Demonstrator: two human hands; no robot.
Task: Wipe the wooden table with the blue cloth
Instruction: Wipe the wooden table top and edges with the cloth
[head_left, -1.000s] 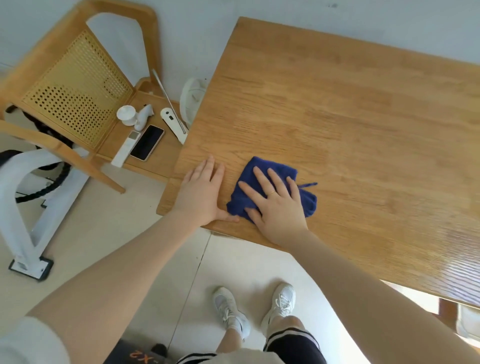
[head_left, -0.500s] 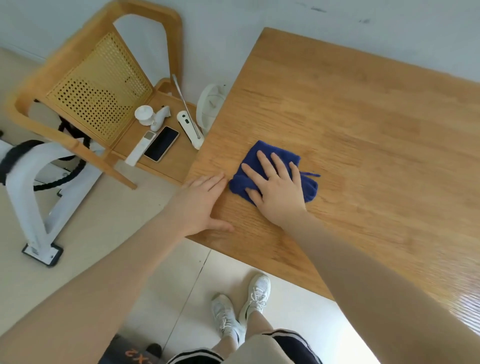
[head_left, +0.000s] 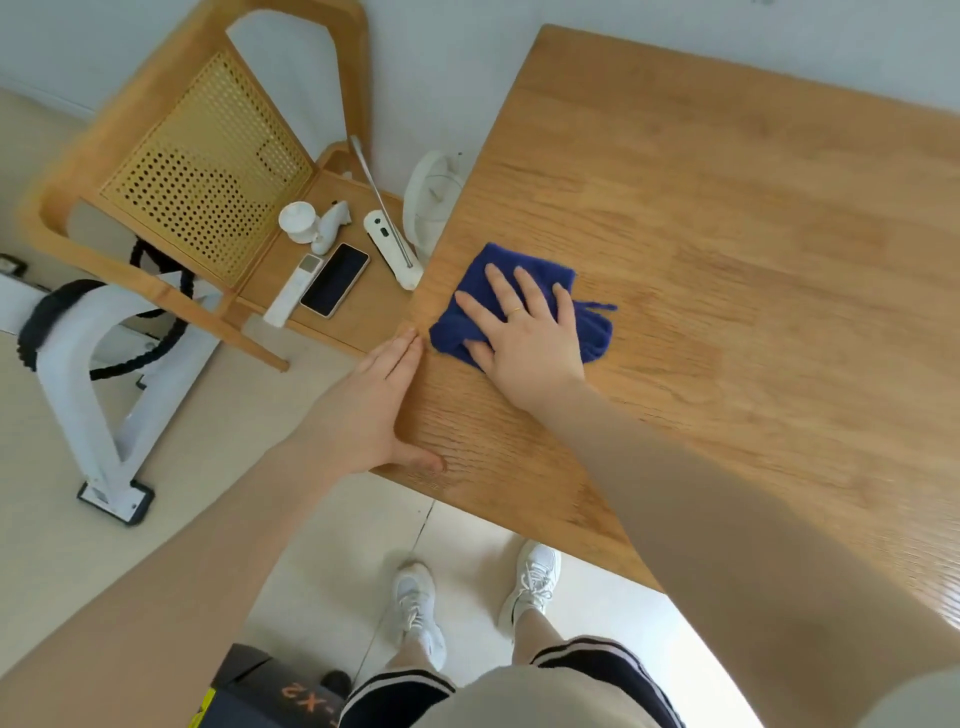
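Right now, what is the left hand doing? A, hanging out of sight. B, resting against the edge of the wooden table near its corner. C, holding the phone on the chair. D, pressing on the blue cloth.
B: the left hand lies with straight fingers along the wooden table edge near its corner, thumb on top, while the right hand presses flat on the blue cloth.

Two bare arms reach forward: the right hand (head_left: 524, 332) lies flat with fingers spread, pressing down on a blue cloth (head_left: 587, 332), while the left hand (head_left: 371, 400) rests open along the table (head_left: 727, 260) edge, thumb on top.
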